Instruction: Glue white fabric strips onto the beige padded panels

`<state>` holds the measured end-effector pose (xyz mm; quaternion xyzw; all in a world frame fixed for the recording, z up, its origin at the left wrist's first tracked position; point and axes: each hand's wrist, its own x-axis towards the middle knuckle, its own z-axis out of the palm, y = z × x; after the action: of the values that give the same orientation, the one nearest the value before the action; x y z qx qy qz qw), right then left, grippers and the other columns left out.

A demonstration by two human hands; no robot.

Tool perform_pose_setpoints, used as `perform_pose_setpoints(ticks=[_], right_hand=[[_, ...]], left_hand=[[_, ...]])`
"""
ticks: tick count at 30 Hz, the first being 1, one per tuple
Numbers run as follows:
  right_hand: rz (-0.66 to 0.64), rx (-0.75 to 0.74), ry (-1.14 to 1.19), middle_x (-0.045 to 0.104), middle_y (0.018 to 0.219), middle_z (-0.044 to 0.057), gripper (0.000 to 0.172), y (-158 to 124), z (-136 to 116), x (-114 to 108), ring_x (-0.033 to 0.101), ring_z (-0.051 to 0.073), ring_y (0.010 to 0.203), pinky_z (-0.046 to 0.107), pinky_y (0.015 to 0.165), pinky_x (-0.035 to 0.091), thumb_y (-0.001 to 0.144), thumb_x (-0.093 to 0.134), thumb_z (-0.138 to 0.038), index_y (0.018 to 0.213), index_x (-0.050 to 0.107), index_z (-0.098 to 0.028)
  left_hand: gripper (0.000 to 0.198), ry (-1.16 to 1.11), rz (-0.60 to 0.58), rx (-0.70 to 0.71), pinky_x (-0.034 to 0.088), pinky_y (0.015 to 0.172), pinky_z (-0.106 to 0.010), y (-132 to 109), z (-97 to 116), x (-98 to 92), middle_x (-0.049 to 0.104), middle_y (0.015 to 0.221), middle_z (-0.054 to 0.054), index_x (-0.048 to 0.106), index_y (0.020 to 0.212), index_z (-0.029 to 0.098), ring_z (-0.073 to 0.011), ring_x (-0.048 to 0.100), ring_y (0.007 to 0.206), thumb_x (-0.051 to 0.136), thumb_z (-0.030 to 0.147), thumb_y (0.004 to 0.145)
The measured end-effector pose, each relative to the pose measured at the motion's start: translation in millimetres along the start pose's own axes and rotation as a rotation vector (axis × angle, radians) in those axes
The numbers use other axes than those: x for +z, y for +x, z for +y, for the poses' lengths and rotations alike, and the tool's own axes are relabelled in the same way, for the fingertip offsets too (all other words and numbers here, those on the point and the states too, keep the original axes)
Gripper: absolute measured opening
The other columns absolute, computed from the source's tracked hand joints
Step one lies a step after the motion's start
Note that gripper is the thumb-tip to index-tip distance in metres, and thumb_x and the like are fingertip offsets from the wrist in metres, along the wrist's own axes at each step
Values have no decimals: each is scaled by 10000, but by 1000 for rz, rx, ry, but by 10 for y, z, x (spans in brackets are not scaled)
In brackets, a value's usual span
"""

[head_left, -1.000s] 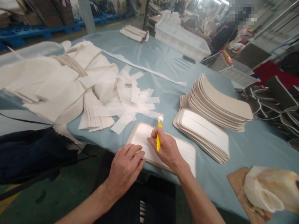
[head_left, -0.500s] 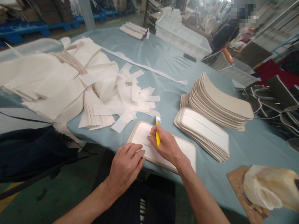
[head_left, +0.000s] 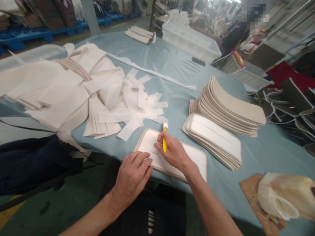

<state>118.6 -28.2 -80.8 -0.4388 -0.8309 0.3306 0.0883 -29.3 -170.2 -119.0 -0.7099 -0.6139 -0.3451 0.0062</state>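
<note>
A pale blue cloth covers the workshop table (head_left: 172,65). At its near edge lies a flat panel (head_left: 195,157), white-faced, beige-rimmed and round-cornered, its long axis running left to right. The left hand (head_left: 133,177) lies on the panel's near left corner, fingers together and pressed flat. The right hand (head_left: 174,154) rests over the panel's middle, fingers closed around a yellow-handled brush (head_left: 164,143) whose bristles point beyond the far edge. Farther that way lie loose, papery white strips (head_left: 137,105). Right of the panel sits a stack of like panels (head_left: 216,141).
</note>
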Motion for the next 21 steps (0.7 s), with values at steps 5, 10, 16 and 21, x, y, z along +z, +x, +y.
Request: perform_pose_setpoints(ticks=[5,10,16,21], right_hand=[[-13,-29,-16,568,743,-37,85,18,10,-22,530,183,651,271,639,308,926,567,-289,985,515,-258],[-13,-6,-113,609,765,-17,85,-1,-31,14,575,202,692,271,641,283,939,567,-260,1016,532,-254],[-31,17,-156,624,764,-12,132,2,-77,-17,587,214,702,275,649,276,940,581,-239,1067,545,-249],[-29,14,-176,651,793,-4,141,8,-84,-25,607,219,726,276,653,280,949,582,-238,1085,549,-246]], left_hand=[[134,7,10,22,488,978,-385,16,11,-12,745,1134,-68,682,1065,174,-236,636,1079,574,169,984],[123,-61,23,9,508,978,-367,21,-51,-20,734,1110,-67,661,1077,184,-214,652,1060,584,154,986],[153,-98,71,-139,530,976,-353,171,-362,-126,722,1115,-81,640,1133,181,-216,664,1060,576,210,997],[222,-64,-56,-113,515,952,-391,412,-541,-124,693,1098,-85,674,1148,182,-243,639,1042,504,249,1022]])
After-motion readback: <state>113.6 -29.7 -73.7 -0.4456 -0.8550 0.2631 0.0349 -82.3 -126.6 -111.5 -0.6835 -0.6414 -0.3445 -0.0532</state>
